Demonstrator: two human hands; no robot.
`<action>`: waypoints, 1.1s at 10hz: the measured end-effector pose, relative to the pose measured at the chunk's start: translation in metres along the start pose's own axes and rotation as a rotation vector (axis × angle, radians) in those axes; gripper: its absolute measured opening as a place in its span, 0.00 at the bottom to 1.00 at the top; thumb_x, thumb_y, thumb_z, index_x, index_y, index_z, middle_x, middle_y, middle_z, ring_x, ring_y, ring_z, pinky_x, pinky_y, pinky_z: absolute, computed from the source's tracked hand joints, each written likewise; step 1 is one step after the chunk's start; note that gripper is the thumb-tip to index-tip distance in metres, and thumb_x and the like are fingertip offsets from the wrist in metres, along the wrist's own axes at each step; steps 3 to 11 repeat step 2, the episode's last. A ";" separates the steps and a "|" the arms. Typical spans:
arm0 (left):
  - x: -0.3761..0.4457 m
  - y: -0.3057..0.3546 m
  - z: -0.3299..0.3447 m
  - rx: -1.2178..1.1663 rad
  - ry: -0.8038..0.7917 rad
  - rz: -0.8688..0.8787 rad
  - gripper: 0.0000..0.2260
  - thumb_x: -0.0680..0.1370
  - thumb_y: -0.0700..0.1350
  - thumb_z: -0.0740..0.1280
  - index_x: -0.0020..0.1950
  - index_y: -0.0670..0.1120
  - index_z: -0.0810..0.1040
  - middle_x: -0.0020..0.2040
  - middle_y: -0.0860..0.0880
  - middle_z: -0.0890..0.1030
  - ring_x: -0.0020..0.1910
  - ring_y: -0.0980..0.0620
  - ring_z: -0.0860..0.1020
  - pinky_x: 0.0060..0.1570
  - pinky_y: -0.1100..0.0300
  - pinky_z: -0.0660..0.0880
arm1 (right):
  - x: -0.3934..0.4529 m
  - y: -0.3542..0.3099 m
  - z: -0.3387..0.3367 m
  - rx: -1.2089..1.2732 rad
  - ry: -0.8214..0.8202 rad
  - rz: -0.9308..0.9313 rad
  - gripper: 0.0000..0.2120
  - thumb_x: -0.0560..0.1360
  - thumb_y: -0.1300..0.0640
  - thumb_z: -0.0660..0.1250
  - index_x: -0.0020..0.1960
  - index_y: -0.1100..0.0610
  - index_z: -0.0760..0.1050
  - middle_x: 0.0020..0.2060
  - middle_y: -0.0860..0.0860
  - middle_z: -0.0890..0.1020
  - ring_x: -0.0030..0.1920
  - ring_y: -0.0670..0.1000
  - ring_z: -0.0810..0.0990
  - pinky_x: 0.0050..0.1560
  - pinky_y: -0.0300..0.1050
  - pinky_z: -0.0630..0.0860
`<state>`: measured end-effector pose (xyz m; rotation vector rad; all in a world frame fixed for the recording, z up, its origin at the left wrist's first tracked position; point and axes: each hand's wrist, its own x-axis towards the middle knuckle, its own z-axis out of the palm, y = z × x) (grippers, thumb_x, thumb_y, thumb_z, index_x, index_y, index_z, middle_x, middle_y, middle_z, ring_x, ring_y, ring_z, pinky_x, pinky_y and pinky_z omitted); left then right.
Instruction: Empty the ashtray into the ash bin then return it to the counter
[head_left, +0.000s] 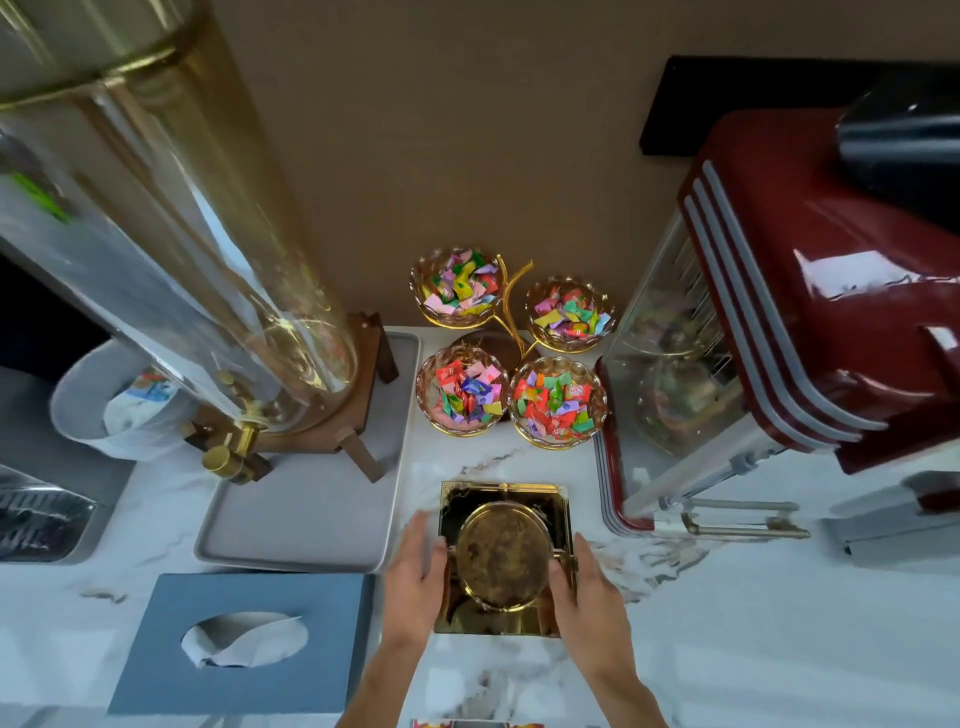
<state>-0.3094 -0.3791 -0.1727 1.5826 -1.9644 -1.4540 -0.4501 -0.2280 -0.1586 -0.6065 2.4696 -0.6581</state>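
A square gold ashtray (503, 500) with a round, stained bowl in its middle sits on the white marble counter (727, 649), near the front edge. My left hand (418, 577) grips its left side, fingers on the rim. My right hand (584, 590) grips its right side. Both hands hold the ashtray between them. A white bin (78, 410) lined with a bag stands at the left, below counter level, partly behind the dispenser; I cannot tell if it is the ash bin.
A tall glass drink dispenser (171, 270) on a wooden stand rests on a grey tray (306, 525) to the left. A blue tissue box (239, 644) lies front left. Several candy bowls (511, 353) stand behind the ashtray. A red popcorn machine (789, 322) fills the right.
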 end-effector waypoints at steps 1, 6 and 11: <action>-0.008 0.003 -0.009 -0.002 0.080 0.083 0.10 0.85 0.44 0.62 0.60 0.49 0.83 0.56 0.50 0.85 0.60 0.47 0.83 0.61 0.54 0.77 | -0.010 0.001 -0.009 -0.037 0.240 -0.055 0.13 0.81 0.56 0.64 0.63 0.56 0.80 0.46 0.55 0.88 0.45 0.59 0.87 0.44 0.53 0.82; -0.017 0.007 -0.012 0.100 0.128 0.190 0.08 0.84 0.41 0.65 0.54 0.45 0.85 0.51 0.49 0.84 0.53 0.48 0.83 0.54 0.58 0.76 | -0.015 -0.002 -0.015 -0.070 0.347 -0.206 0.07 0.77 0.61 0.70 0.54 0.58 0.84 0.42 0.55 0.87 0.43 0.59 0.85 0.42 0.53 0.82; -0.017 0.007 -0.012 0.100 0.128 0.190 0.08 0.84 0.41 0.65 0.54 0.45 0.85 0.51 0.49 0.84 0.53 0.48 0.83 0.54 0.58 0.76 | -0.015 -0.002 -0.015 -0.070 0.347 -0.206 0.07 0.77 0.61 0.70 0.54 0.58 0.84 0.42 0.55 0.87 0.43 0.59 0.85 0.42 0.53 0.82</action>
